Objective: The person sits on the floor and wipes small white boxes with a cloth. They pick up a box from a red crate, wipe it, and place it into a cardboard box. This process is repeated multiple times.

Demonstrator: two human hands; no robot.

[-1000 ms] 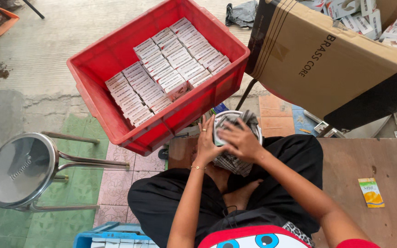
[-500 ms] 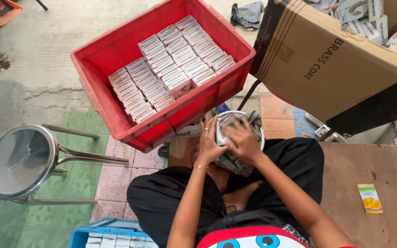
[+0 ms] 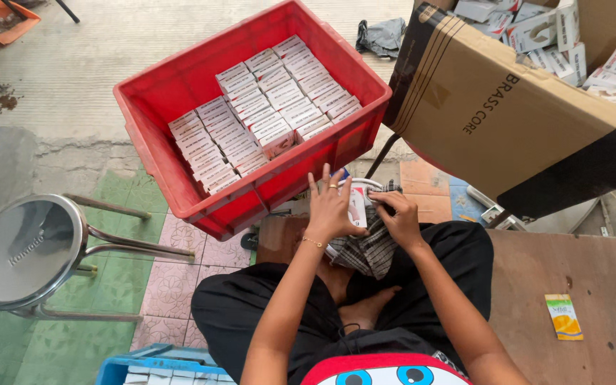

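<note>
Fingers of the left hand (image 3: 333, 209) spread flat across a small white and red box (image 3: 357, 207), the thumb tucked at its edge, while the fingers of the right hand (image 3: 396, 216) curl and pinch a checked cloth (image 3: 371, 249) against the same box. The box sits between the two hands, at the centre of the view, above the seated person's crossed legs in black trousers (image 3: 251, 314). A gold bracelet circles the left wrist and a ring shows on one left finger. The cloth hangs down at 6 o'clock from the hands, over a bare foot. At 7 o'clock from the hands, at the bottom edge, lies the corner of a blue crate (image 3: 119, 367). At 9 o'clock stands a round steel stool (image 3: 19, 249) on green and pink tiles. At 4 o'clock a small green and orange packet (image 3: 563, 316) lies on a brown board (image 3: 586, 264). Just beyond the hands, at 11 o'clock, a red plastic crate (image 3: 180, 85) holds tight rows of small white boxes (image 3: 265, 110). At 2 o'clock a large tilted cardboard carton (image 3: 493, 107) leans in, more white boxes heaped behind it.
</note>
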